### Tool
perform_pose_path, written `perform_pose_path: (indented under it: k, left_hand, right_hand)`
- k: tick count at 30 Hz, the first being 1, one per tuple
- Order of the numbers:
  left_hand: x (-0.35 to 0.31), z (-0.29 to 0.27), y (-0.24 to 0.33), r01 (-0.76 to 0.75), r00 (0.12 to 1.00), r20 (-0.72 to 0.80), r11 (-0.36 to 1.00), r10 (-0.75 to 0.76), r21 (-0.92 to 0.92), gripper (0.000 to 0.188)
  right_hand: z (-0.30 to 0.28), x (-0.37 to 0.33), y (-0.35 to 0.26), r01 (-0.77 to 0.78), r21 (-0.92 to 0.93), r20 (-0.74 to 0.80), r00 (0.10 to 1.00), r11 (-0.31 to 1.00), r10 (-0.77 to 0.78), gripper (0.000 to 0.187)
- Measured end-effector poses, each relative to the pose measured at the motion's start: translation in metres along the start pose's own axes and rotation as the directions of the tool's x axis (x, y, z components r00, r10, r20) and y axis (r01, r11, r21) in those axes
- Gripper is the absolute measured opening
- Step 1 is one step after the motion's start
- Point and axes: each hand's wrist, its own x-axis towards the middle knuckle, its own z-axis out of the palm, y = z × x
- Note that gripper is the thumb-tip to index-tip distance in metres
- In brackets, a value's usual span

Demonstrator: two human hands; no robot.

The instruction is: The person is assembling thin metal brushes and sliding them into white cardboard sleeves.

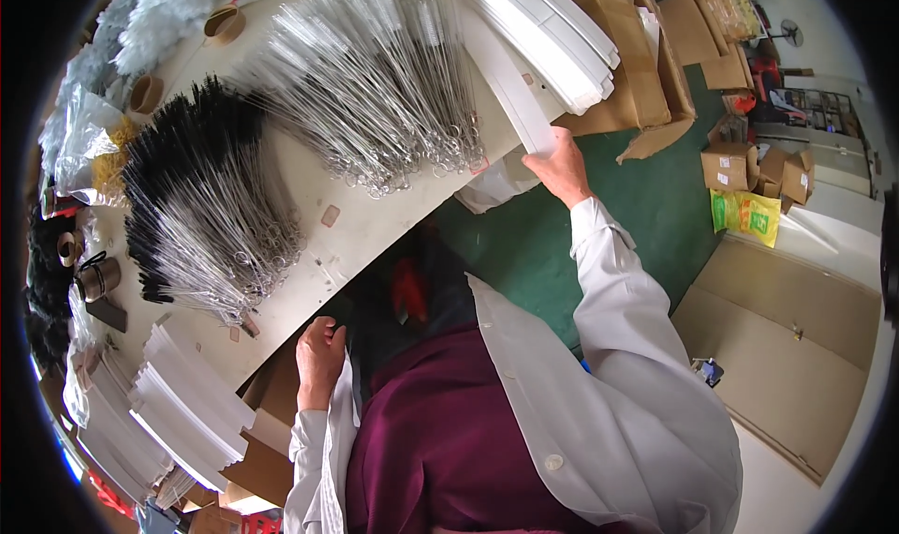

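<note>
My right hand [560,170] is closed on the near end of a long, narrow white box [510,94], which slants over the table's right side. Close to the table's front edge, my left hand [320,361] hangs with loosely bent fingers and nothing visible in it. Between the hands, on the white table [351,229], lie two heaps of wire-handled cleaning brushes with looped ends. The left heap has black-bristled brushes [201,192]; the other holds pale-bristled brushes [375,80], just left of the white box.
More long white boxes [552,37] lie stacked at the far right beside an open cardboard carton [627,56]. Similar white boxes [187,403] stand at the left. Tape rolls [225,25] and a dark cup [98,276] are on the table. The floor [524,244] is green.
</note>
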Motion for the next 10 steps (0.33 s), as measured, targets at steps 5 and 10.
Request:
perform_pose_path:
  k: [5,10]
  left_hand:
    - [0.003,-0.007,0.01,-0.026,1.0,-0.003,0.999,0.026,0.031,0.024]
    - [0.006,-0.025,0.046,-0.18,0.98,-0.088,0.983,0.177,-0.025,0.029]
  right_hand:
    - [0.002,-0.039,-0.019,0.11,-0.125,-0.337,0.93,0.986,-0.147,0.065]
    - [0.002,-0.075,-0.047,0.22,-0.056,-0.407,0.886,0.974,-0.223,0.069]
